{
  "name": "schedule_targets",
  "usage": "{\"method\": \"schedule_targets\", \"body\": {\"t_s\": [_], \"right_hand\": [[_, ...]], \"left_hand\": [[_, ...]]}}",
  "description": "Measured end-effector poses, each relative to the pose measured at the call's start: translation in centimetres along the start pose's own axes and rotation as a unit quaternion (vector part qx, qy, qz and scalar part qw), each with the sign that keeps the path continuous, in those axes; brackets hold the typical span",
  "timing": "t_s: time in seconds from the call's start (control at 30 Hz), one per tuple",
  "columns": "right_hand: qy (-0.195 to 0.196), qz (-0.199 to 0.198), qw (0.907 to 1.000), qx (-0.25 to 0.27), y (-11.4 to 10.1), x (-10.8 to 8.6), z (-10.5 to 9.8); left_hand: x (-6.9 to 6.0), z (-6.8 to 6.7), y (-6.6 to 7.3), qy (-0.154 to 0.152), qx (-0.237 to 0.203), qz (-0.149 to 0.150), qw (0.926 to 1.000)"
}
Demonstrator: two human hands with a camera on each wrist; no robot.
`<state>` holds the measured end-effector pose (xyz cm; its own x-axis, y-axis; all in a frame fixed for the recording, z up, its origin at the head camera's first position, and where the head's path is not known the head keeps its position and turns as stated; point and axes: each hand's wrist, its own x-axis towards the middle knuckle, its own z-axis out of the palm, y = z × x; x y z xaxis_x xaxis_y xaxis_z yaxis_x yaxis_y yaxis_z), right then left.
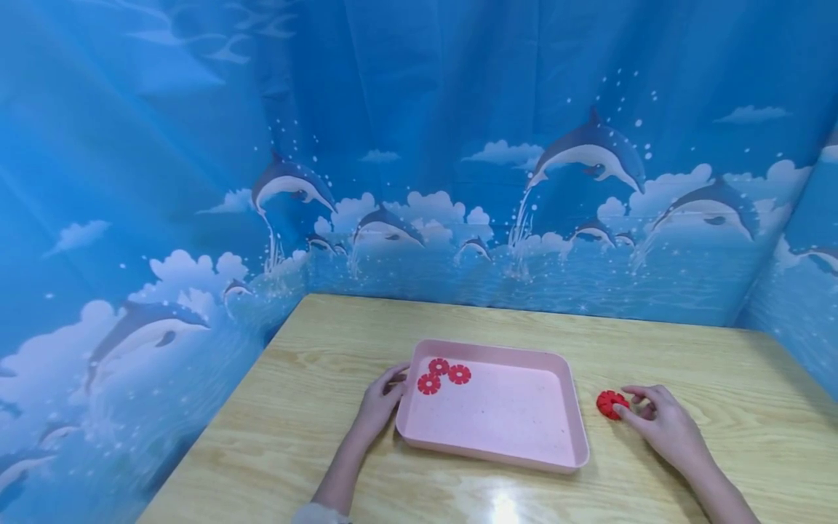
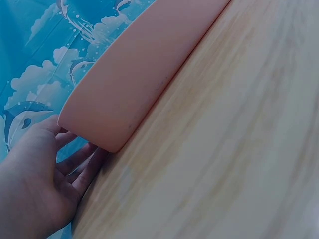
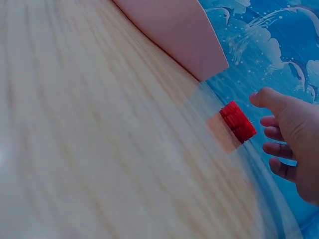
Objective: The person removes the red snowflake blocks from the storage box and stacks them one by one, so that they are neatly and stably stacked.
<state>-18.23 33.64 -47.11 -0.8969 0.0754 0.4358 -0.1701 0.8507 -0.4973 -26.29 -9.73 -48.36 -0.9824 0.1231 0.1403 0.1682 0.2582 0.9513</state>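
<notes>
A shallow pink tray (image 1: 497,407) lies on the table, and three red notched plastic discs (image 1: 459,375) sit in its far left corner. My left hand (image 1: 382,400) is at the tray's left end, its fingers (image 2: 89,167) against the outer wall. To the right of the tray is a small stack of red notched discs (image 1: 612,405), seen side-on as a short stack (image 3: 238,122) in the right wrist view. Around its right side is my right hand (image 1: 664,426), thumb and fingers spread apart; the right wrist view shows a gap between thumb and stack.
The wood-grain table (image 1: 347,327) reaches back to a blue curtain (image 1: 419,145) printed with dolphins and clouds. Another stretch of the curtain hangs along the left side. Raised walls run round the tray.
</notes>
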Motion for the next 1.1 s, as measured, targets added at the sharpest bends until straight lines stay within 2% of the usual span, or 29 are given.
{"method": "schedule_targets", "body": {"t_s": [0.23, 0.57, 0.73, 0.83, 0.97, 1.1], "right_hand": [[0.003, 0.001, 0.9998, 0.017, -1.4, 0.4, -0.7], [0.011, -0.042, 0.9975, 0.057, -5.9, 1.9, -0.9], [-0.014, -0.063, 0.9957, 0.067, -8.1, 2.9, 0.1], [-0.037, -0.061, 0.9953, 0.065, -9.6, 3.5, 0.9], [-0.071, -0.055, 0.9938, 0.064, -11.5, 4.2, 2.5], [-0.087, -0.076, 0.991, 0.067, -13.2, 4.9, 4.3]], "left_hand": [[0.0, -0.1, 0.2, -0.001, -0.005, -0.013, 0.9999], [-0.1, -0.3, 0.1, 0.002, -0.006, -0.012, 0.9999], [-0.1, -0.4, 0.0, 0.002, -0.005, -0.006, 1.0], [-0.1, -0.3, 0.0, 0.001, -0.002, -0.003, 1.0], [0.0, -0.1, -0.1, 0.0, -0.002, -0.008, 1.0], [0.1, 0.0, -0.1, -0.002, -0.005, -0.006, 1.0]]}}
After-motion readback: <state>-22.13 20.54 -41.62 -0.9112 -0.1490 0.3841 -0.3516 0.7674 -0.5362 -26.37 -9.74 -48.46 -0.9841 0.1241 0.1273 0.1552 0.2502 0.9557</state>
